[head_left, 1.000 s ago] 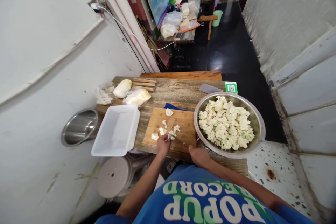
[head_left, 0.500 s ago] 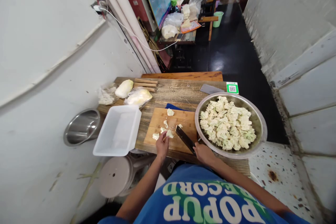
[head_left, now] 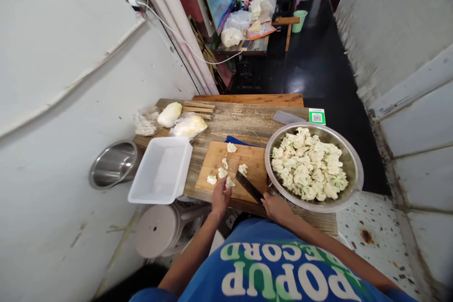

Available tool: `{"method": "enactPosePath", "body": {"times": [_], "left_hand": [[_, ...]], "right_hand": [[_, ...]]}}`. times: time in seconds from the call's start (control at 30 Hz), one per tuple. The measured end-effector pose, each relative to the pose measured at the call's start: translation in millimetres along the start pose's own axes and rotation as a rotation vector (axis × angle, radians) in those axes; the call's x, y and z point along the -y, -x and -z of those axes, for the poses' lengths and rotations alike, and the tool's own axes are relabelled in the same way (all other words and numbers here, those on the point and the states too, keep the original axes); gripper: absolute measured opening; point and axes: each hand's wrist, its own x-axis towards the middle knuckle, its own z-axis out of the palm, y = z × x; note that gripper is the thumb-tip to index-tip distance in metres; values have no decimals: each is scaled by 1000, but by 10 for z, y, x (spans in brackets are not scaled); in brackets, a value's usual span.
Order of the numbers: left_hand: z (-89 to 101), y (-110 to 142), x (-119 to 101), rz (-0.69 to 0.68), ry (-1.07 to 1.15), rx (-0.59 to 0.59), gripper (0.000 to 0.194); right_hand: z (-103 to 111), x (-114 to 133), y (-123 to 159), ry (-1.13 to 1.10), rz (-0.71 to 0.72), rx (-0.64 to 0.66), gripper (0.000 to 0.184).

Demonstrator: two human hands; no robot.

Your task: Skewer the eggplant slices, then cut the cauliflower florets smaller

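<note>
My right hand point(head_left: 276, 207) is closed around the handle of a dark-bladed kitchen knife point(head_left: 249, 187), whose blade points up and left over the wooden cutting board point(head_left: 253, 155). At the board's near edge, the fingers of my left hand point(head_left: 221, 197) pinch a small cauliflower floret point(head_left: 230, 182), just left of the blade. Several other florets lie on the board, one at its far side point(head_left: 231, 147) and another beyond the knife tip point(head_left: 242, 169). To the right, a wide steel bowl point(head_left: 356, 175) holds a heap of cauliflower pieces point(head_left: 307, 165).
Left of the board stands a white plastic tub point(head_left: 159, 170), with a steel pot point(head_left: 113, 165) beyond it. Bagged cabbage point(head_left: 188, 126), wooden sticks point(head_left: 198, 109) and a cleaver blade point(head_left: 288, 117) lie at the table's back. A stool point(head_left: 157, 231) sits below.
The view has shifted slightly. Both hands stay near the same spots, the left still at the floret and the right on the knife; the floret beyond the knife tip shows more fully.
</note>
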Motion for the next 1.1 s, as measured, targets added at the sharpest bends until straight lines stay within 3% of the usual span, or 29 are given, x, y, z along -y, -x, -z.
{"method": "enactPosePath", "body": {"times": [0.13,0.27,0.43,0.63,0.77,1.1], "left_hand": [[58,-46,-61,-14,-76,29,40],[132,-115,-154,-87,-287,8,37],[126,-237,-298,-121,-487,83,27],[156,-175,-122,-175,-283,109,37],[94,-136,-18,-127,-172,63,33],[-47,-252,-58,42,-61,1,26]], "right_hand": [[-27,-12,27,2,-10,13,29],[-42,-29,54,3,-16,21,29],[-87,-53,84,-2,-4,29,29],[-145,-75,90,-24,-8,6,30],[-162,-62,73,-11,5,-3,30],[-176,-6,28,176,76,-19,26]]}}
